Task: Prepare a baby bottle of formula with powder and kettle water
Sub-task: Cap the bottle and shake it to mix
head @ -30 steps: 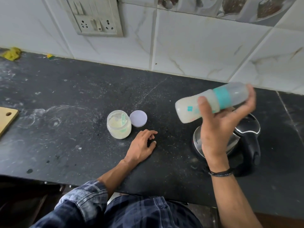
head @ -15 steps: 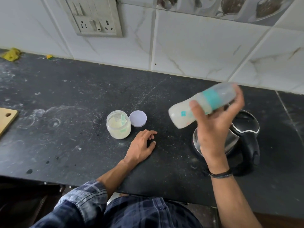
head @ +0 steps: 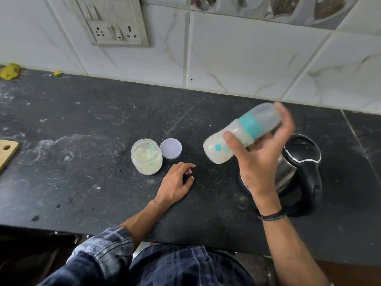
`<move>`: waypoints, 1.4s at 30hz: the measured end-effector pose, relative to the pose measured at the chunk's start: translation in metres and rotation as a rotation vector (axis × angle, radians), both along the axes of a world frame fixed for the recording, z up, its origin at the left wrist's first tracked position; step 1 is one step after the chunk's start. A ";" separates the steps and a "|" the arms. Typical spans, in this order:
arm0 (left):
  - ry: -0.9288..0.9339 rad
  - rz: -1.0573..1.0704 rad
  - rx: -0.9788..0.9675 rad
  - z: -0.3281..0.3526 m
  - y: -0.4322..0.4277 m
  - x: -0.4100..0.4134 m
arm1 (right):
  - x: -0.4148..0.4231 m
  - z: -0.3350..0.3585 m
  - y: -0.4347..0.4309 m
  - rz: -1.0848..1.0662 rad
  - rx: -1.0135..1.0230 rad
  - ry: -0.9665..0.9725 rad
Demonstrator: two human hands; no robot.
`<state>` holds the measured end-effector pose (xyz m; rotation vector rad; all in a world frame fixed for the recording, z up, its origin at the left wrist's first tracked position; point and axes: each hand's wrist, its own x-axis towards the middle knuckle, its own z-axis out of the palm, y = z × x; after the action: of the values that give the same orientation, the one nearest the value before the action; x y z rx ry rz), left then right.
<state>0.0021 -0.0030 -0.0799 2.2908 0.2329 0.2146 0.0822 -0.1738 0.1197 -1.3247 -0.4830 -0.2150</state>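
Observation:
My right hand [head: 259,162] grips a capped baby bottle [head: 241,133] with a teal ring and milky liquid, held tilted in the air above the counter, its base toward the left. The bottle and fingers are motion-blurred. Behind and below this hand stands a steel kettle [head: 301,166] with a black lid and handle. An open jar of pale formula powder [head: 146,156] with a green scoop inside sits mid-counter, its round lid [head: 171,148] lying beside it. My left hand [head: 177,181] rests flat on the counter just right of the jar, holding nothing.
The dark stone counter [head: 82,162] carries powder smears. A wooden board corner [head: 7,154] shows at the left edge. A switch and socket panel [head: 115,23] is on the tiled wall. Yellow scraps [head: 9,72] lie at the far left back.
The bottle in my right hand has swung left and downward over the last second, tilting more steeply. My left hand, the jar and the kettle have stayed put.

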 end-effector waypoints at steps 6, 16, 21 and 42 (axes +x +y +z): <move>0.005 0.003 0.000 0.000 0.000 0.001 | 0.011 0.004 -0.002 0.068 -0.072 -0.010; 0.007 0.001 -0.011 0.000 0.000 0.000 | 0.006 -0.001 -0.002 0.097 -0.201 -0.004; 0.016 0.016 -0.003 0.001 -0.001 0.001 | 0.011 0.000 0.003 0.048 -0.078 0.059; 0.012 0.011 0.002 0.004 -0.001 0.001 | 0.011 -0.001 0.001 0.025 0.039 0.026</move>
<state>0.0034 -0.0042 -0.0759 2.2943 0.2512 0.2063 0.0929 -0.1724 0.1185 -1.2813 -0.4710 -0.1859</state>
